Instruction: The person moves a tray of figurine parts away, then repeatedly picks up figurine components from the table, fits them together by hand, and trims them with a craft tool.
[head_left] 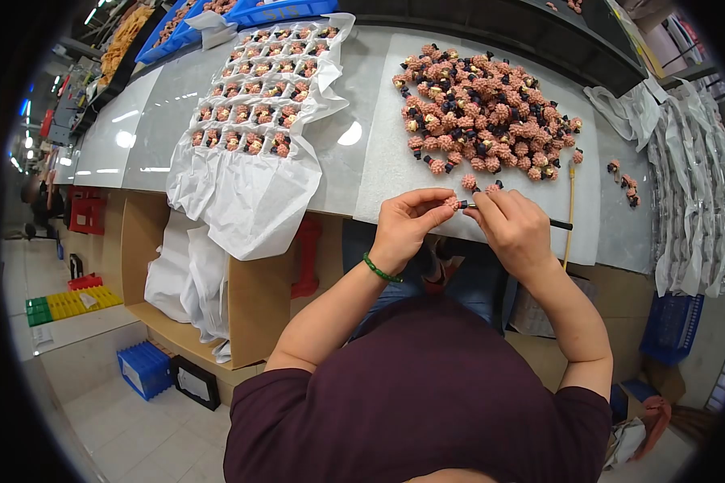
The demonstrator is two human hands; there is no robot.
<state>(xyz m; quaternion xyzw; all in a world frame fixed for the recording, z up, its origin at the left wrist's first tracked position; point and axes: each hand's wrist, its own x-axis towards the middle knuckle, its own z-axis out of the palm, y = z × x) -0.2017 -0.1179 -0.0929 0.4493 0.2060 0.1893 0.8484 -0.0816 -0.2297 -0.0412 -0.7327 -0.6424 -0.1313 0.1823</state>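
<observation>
A small pink figurine (452, 203) with a knobbly surface is pinched between the thumb and fingertips of my left hand (411, 221). My right hand (517, 229) is closed around a thin black pen-like tool (561, 224), whose near end points at the figurine. Whether its tip touches the figurine I cannot tell. Just beyond my fingertips lie a few loose figurines (469, 183). Farther back, a big heap of the same pink and dark figurines (491, 109) covers much of a white foam sheet (383, 153).
To the left, a paper-lined tray (246, 173) holds rows of figurines. An open cardboard box (258, 298) with white paper stands below the table edge. A yellow stick (572, 201) lies right of the heap. Stacked clear plastic trays (693, 185) hang over the right side. Blue bins (274, 11) stand behind.
</observation>
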